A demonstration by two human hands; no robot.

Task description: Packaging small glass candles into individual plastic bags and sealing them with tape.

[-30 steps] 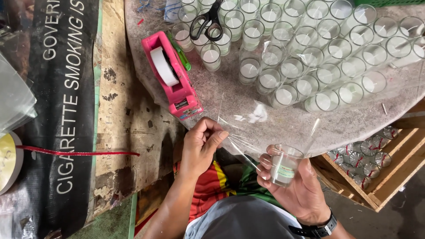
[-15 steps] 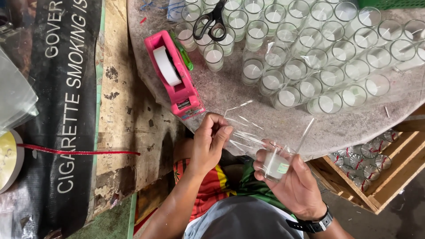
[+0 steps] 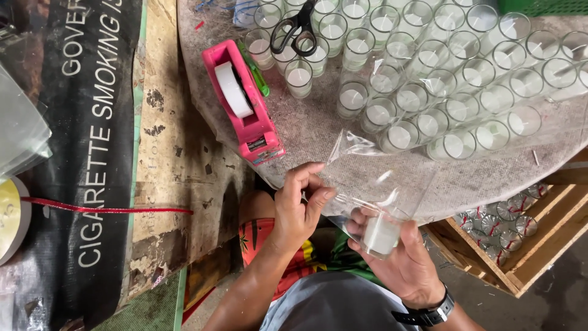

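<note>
Both forearms are bare, with no sleeves in view. A black wristwatch [image 3: 429, 314] with a dark strap sits on the right wrist. The person wears grey shorts [image 3: 334, 303] over a garment patterned in red, yellow and green [image 3: 260, 236].

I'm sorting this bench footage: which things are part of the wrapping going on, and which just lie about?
In hand: glass candle in right hand; clear plastic wrap pinched by left hand.

Lying about: pink tape dispenser, scissors, rows of candle glasses, red ribbon, wooden crate.
</note>
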